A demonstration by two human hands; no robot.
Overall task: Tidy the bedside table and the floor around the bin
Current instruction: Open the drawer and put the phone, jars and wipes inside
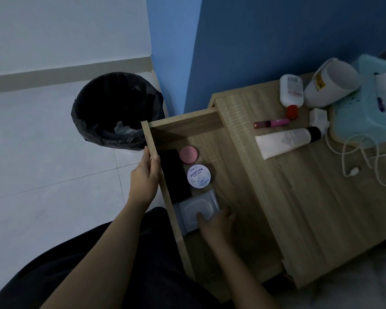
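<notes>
The wooden bedside table (pixel 303 208) has its drawer (pixel 156 157) pulled open toward me. My left hand (pixel 146 175) grips the drawer's front edge. Inside the drawer my right hand (pixel 214 224) holds a pack of wet wipes (pixel 194 210), thumb on its lid. Beside the pack lie a black flat item (pixel 172 175), a white cream jar (pixel 199 176) and a small pink round tin (pixel 189 154). The bin (pixel 114 108), lined with a black bag, stands on the floor left of the table.
On the tabletop lie a white tube (pixel 283 141), a pink lip tube (pixel 272 123), a white bottle with a red cap (pixel 291 92), a white mug on its side (pixel 330 85), a charger with a cable (pixel 348 157) and a teal basket (pixel 366 108). A blue wall stands behind.
</notes>
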